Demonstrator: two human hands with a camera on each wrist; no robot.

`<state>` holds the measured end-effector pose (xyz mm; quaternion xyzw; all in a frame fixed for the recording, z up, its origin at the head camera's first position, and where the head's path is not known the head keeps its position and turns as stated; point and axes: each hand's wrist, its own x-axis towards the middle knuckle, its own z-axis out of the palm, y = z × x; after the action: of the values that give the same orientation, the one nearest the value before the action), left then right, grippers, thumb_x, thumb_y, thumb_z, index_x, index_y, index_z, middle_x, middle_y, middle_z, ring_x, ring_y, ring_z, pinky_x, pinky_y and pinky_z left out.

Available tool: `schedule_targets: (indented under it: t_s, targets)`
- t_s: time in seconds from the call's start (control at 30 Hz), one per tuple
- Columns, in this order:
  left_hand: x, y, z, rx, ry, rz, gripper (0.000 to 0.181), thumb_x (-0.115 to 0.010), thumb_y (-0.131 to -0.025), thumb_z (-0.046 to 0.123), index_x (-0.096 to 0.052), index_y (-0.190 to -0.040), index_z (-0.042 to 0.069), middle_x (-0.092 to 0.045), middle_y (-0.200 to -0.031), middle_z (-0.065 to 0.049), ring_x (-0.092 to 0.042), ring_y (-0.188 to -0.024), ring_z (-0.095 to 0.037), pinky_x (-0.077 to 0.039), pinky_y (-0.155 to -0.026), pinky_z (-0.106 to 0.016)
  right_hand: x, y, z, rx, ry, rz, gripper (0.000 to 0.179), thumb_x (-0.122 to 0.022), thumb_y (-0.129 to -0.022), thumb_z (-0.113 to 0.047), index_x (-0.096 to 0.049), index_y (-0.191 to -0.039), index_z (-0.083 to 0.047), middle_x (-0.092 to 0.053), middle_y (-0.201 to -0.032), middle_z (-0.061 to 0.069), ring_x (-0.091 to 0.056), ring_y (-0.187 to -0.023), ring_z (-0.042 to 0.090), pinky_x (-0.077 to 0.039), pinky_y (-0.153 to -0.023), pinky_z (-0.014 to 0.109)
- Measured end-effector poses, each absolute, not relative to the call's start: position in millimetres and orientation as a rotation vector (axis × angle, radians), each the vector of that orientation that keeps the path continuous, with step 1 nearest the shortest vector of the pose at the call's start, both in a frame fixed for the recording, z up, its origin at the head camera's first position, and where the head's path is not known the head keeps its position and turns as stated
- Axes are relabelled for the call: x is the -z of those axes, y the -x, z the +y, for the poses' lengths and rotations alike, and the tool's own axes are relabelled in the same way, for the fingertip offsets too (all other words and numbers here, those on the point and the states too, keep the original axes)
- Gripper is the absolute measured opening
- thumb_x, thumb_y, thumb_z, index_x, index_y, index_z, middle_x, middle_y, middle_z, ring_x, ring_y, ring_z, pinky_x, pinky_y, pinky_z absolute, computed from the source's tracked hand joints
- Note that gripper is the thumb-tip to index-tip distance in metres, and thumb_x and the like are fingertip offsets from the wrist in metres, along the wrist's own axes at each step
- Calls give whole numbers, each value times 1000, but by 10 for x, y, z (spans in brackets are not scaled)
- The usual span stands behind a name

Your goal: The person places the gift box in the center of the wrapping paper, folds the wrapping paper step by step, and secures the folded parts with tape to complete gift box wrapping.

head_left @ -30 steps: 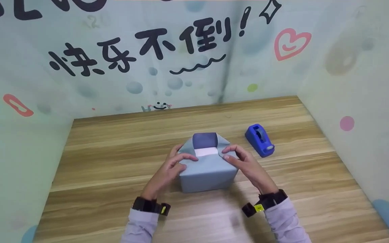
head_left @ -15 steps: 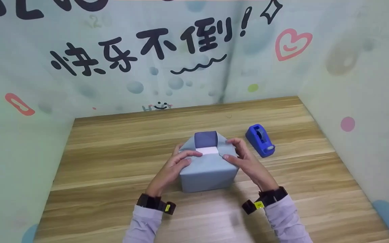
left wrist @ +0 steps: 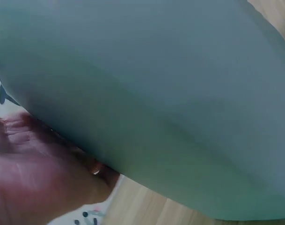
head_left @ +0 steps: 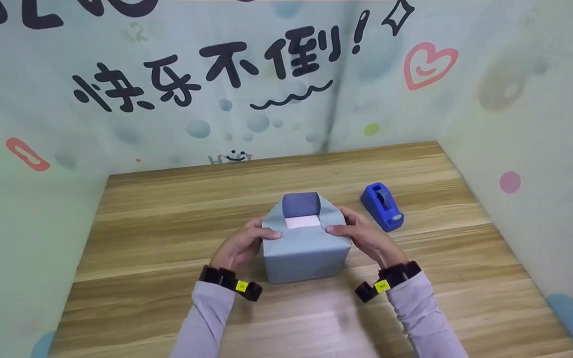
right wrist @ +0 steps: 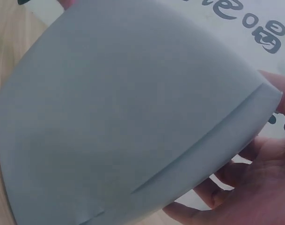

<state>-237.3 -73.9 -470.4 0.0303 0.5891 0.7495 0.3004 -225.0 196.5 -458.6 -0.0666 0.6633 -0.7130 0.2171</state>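
A box wrapped in pale blue-grey paper [head_left: 306, 253] stands on the wooden table. At its far end the paper rises in a flap [head_left: 301, 205] with a darker blue inner face, folded in at both sides. A whitish strip of the box's top [head_left: 302, 222] shows in front of it. My left hand [head_left: 241, 243] holds the left side, thumb on top. On the right side, my right hand [head_left: 368, 238] grips likewise, its thumb near the fold. In the left wrist view paper hides most of the left fingers. The right wrist view shows curled right fingers [right wrist: 226, 173] along the box's edge.
A blue tape dispenser [head_left: 382, 206] stands on the table beyond my right hand. Printed fabric walls [head_left: 276, 124] close off the back and both sides of the wooden table [head_left: 167, 214].
My left hand has drawn back from the top to the box's left side. The right fingers have slid from the top fold down the right side. The box has barely moved.
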Motion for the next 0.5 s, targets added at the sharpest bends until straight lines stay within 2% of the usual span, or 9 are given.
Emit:
schedule_targets:
  t_s: [0.07, 0.13, 0.23, 0.37, 0.5]
  targets:
    - [4714, 2392, -755, -1965, -66, 1547, 36, -64, -74, 3, -61, -109, 8, -60, -108, 0, -45, -111, -19, -30, -104, -39, 4589, 2249, 1961, 1992, 184, 1822, 45, -64, -83, -6, -48, -125, -5, -56, -109, -3, -51, -100, 11, -43, -86, 25]
    - [4709, 2395, -763, -1968, -44, 1541, 31, -66, -73, 3, -64, -102, 12, -61, -105, 2, -45, -111, -19, -26, -106, -39, 4591, 2240, 1961, 2008, 189, 1817, 39, -64, -83, -6, -52, -119, -11, -56, -110, -4, -50, -101, 11, -42, -87, 26]
    - [4677, 2383, -766, -1966, -45, 1566, 29, -68, -73, 4, -65, -99, 15, -60, -103, 4, -43, -111, -19, -18, -108, -42, 4595, 2220, 1958, 2039, 189, 1819, 35, -64, -83, -5, -56, -114, -16, -54, -115, -4, -49, -106, 12, -42, -89, 26]
    - [4628, 2368, -772, -1948, -99, 1634, 29, -69, -75, 6, -68, -101, 17, -63, -94, 6, -46, -107, -19, -16, -108, -47, 4605, 2204, 1955, 2062, 209, 1847, 30, -65, -83, -6, -61, -109, -19, -53, -118, -4, -45, -111, 13, -42, -88, 25]
    - [4568, 2354, -788, -1874, -167, 1765, 38, -71, -76, 11, -67, -113, 20, -66, -110, 8, -45, -119, -16, -9, -111, -53, 4620, 2199, 1958, 2078, 230, 1877, 24, -65, -83, -6, -65, -102, -22, -56, -115, -5, -45, -112, 14, -41, -87, 24]
